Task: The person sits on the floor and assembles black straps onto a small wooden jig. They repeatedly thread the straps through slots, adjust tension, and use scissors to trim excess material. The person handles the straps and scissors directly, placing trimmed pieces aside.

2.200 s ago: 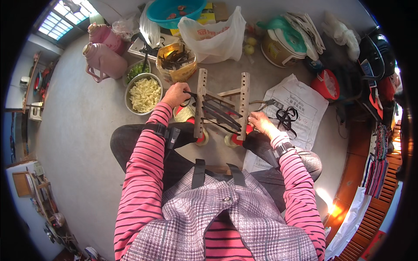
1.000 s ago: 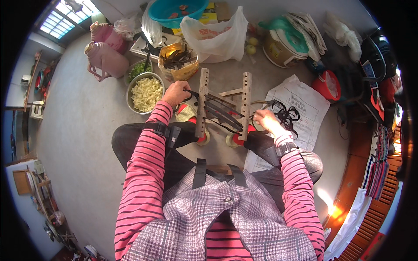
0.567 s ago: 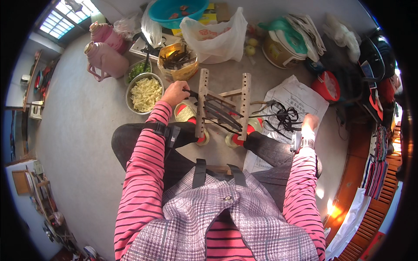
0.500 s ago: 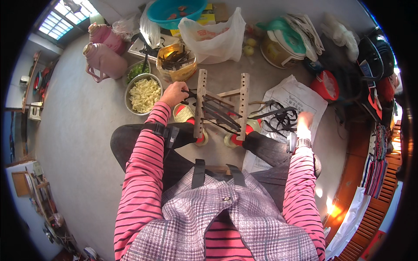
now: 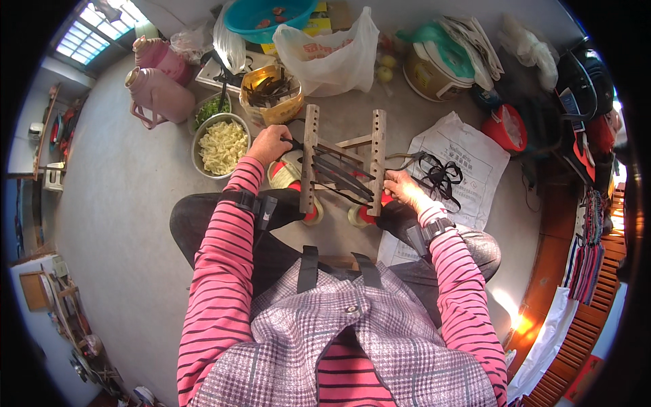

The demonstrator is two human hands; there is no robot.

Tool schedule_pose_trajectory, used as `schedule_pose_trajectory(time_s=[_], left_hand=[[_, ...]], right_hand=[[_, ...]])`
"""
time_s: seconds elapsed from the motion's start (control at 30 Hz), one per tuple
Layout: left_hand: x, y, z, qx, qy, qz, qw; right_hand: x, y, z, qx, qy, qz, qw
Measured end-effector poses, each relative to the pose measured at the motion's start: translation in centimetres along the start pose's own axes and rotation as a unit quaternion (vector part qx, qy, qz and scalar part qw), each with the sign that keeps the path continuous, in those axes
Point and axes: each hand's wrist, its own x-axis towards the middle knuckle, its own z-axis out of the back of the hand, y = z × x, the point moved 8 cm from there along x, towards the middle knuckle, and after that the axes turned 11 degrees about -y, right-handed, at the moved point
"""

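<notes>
We look down on a bare grey concrete floor (image 5: 115,203). A barred window (image 5: 91,30) glows at upper left. At right, wooden slats (image 5: 597,298) run along the edge, with a warm patch of sunlight (image 5: 519,322) beside them.

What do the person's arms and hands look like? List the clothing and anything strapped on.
Both arms wear long pink sleeves with thin dark stripes. The left hand is bare, and a black strap with a small dark device wraps that wrist. The right hand is bare too, with a dark strap and a watch-like piece at its wrist. A checked lilac vest covers the chest.
</notes>
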Motion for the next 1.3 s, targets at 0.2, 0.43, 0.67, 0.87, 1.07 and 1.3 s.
schedule_pose_trajectory(time_s=[0.2,0.43,0.67,0.87,1.07,1.3], left_hand=[[-0.3,-0.1,0.3,-0.001,-0.003,-0.005,1.000],[-0.3,-0.3,0.1,0.012,-0.001,-0.015,1.000],[-0.2,0.4,0.0,0.017,0.006,-0.010,1.000],[0.0,0.5,-0.6,0.025,0.010,-0.001,1.000],[0.1,0.4,-0.6,0.017,0.010,-0.007,1.000],[-0.1,0.1,-0.3,0.021,-0.005,-0.014,1.000]], right_hand=[[2.6,-2.6,3.6,-0.075,-0.119,0.093,0.986],[-0.5,-12.3,21.7,0.009,-0.477,-0.150,0.866],[-5.3,-14.2,31.1,0.006,-0.649,-0.185,0.738],[-6.2,-13.1,30.5,0.002,-0.616,-0.178,0.767],[-1.2,-5.3,20.3,-0.157,-0.474,-0.009,0.866],[0.5,1.0,1.4,-0.032,-0.061,0.077,0.995]])
